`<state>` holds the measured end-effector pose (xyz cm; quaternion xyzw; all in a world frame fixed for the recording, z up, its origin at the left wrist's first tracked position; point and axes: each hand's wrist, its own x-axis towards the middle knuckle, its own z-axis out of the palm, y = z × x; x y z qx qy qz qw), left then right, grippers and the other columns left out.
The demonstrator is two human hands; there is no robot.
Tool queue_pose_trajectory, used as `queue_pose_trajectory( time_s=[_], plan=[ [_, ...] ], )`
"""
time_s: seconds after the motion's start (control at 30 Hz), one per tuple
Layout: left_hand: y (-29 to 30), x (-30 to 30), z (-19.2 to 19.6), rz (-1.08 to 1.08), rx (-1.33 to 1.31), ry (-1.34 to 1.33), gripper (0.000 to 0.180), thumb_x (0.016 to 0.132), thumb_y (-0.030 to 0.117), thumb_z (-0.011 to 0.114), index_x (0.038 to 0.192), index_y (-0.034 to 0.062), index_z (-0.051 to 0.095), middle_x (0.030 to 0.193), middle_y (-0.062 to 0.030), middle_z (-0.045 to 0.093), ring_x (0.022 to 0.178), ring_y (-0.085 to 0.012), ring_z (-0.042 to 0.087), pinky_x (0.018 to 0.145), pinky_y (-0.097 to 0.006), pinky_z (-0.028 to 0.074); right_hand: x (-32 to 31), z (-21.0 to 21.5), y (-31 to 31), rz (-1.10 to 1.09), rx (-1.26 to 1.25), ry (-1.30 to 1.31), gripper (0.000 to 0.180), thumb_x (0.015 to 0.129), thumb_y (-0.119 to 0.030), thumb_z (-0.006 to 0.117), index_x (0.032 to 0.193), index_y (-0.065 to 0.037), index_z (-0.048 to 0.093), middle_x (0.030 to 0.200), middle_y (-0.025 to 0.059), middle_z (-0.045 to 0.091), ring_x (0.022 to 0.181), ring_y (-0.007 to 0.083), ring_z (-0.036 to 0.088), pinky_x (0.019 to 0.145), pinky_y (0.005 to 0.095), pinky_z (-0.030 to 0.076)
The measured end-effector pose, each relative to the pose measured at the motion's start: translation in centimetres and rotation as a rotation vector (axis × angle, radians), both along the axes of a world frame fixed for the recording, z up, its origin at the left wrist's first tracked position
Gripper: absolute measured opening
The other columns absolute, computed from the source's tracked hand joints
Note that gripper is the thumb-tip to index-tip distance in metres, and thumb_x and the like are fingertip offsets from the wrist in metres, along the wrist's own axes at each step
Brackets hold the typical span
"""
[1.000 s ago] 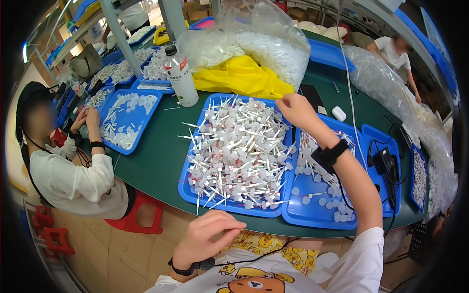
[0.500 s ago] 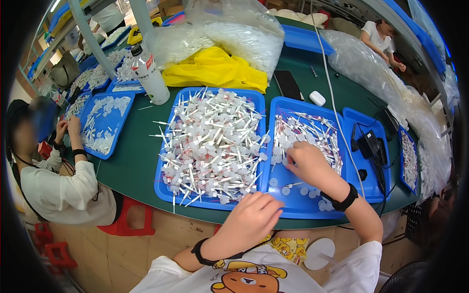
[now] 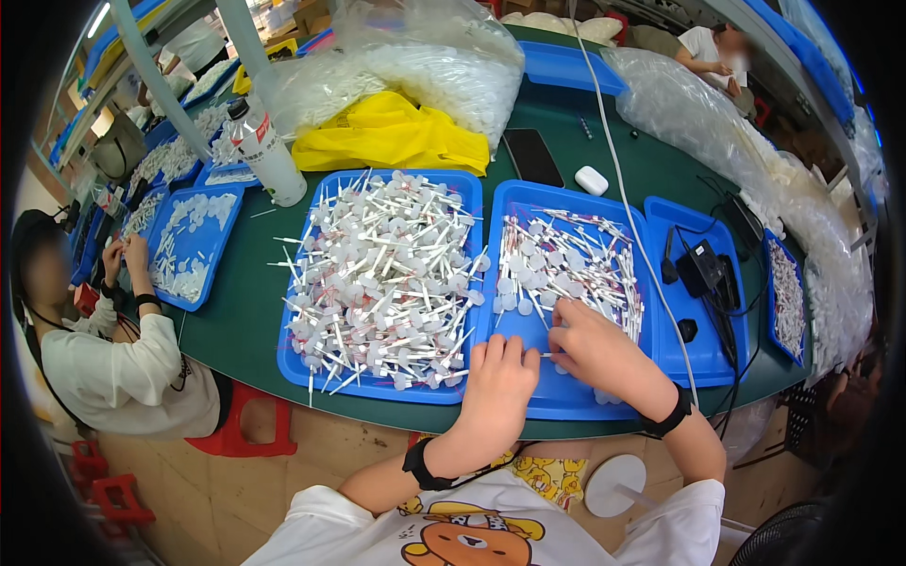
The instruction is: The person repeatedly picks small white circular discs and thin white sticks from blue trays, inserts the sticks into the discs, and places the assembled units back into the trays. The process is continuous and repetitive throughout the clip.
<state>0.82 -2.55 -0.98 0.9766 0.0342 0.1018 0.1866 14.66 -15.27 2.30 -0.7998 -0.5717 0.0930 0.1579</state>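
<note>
So both hands sit low over the middle blue tray (image 3: pixel 528 203), left hand (image 3: pixel 497 377) curled loosely and right hand (image 3: pixel 590 349) seemingly pinching one thin white stick (image 3: pixel 540 356), probably so the loose pieces stay corralled beside the full tray (image 3: pixel 293 363)

The right hand (image 3: pixel 595 351) has dropped from above the stick-filled tray (image 3: pixel 382 283) onto the middle tray (image 3: pixel 566 292); the left hand (image 3: pixel 497 382) has risen beside it there.
</note>
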Motion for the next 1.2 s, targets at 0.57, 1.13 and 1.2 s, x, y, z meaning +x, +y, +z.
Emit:
queue_pose_trajectory(
  time_s=[0.57,1.13,1.2],
  plan=[
    [1.3,-0.2,0.6,-0.016,-0.079,-0.051,0.046,0.072,0.018,0.081,0.112,0.0058,0.062,0.094,-0.0087,0.063,0.096,-0.0280,0.056,0.091,-0.043,0.037,-1.5,-1.4,0.4,-0.050,0.097,-0.108,0.012,0.072,-0.001,0.067,0.084,-0.002,0.065,0.087,0.0120,0.058,0.092,0.0309,0.058,0.078,0.0413,0.050],
    [1.0,-0.5,2.0,-0.060,-0.681,-0.135,0.056,0.084,0.006,0.074,0.136,0.0025,0.053,0.095,-0.0074,0.062,0.092,-0.0183,0.060,0.086,-0.034,0.043,-5.8,5.4,-4.1,-0.397,0.381,-0.145,0.018,0.080,0.004,0.068,0.098,0.002,0.064,0.084,0.0122,0.062,0.076,0.0313,0.059,0.071,0.0403,0.048],
    [1.9,-1.3,2.9,-0.162,-1.044,-0.141,0.050,0.091,0.005,0.068,0.138,0.0013,0.051,0.098,-0.0075,0.061,0.094,-0.0164,0.062,0.087,-0.031,0.046,-6.8,5.1,-4.9,-0.342,0.438,-0.078,0.035,0.080,0.008,0.066,0.114,0.002,0.064,0.081,0.0118,0.061,0.068,0.0296,0.056,0.065,0.0390,0.046]
  ],
)
